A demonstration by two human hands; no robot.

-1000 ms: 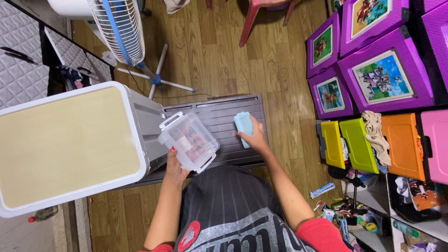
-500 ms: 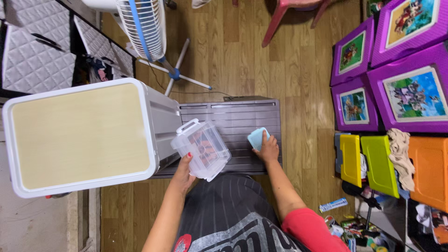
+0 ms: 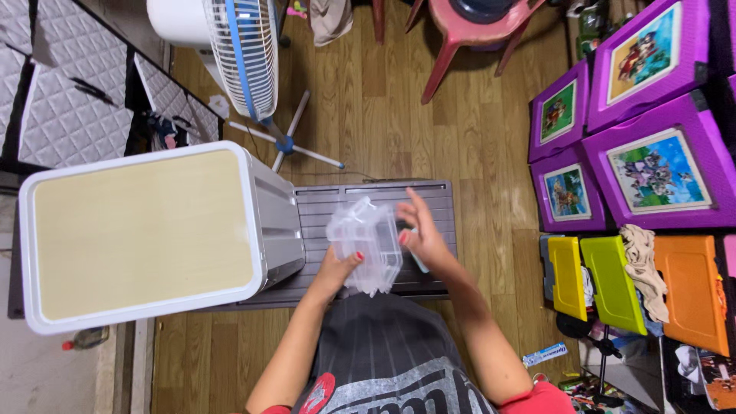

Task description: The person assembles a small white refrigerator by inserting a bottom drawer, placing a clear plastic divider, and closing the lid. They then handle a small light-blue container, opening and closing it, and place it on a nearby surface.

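Two hands meet on one clear plastic container (image 3: 366, 244), a small boxy tub with ribbed, see-through walls and a snap lid, held in the air above a grey slatted panel (image 3: 360, 201). The left hand (image 3: 337, 267) grips it from below, fingers curled up around the near underside, red-painted nails showing against the plastic. The right hand (image 3: 420, 234) rests against the tub's right side, palm toward it, fingers spread and raised above the lid edge rather than clenched; whether they actually pinch the lid cannot be told. A pale blue, flat scrap (image 3: 418, 257) peeks out just below the right palm, mostly hidden.

Under the fingers the grey panel is rigid, rectangular and grooved in long parallel strips. Just left of the left fingers stands a white box-like cabinet (image 3: 146, 234) with rounded corners, a smooth matte beige top and a ribbed grey side. Beyond the fingertips, a white wire-caged fan (image 3: 245, 50) with blue trim stands on thin crossed legs on glossy wood-plank floor (image 3: 399, 107). Well to the right of the right fingers are purple plastic drawers (image 3: 652, 146) with picture fronts, and yellow, green and orange bins (image 3: 613, 284), a crumpled beige cloth (image 3: 640, 257) draped over them.
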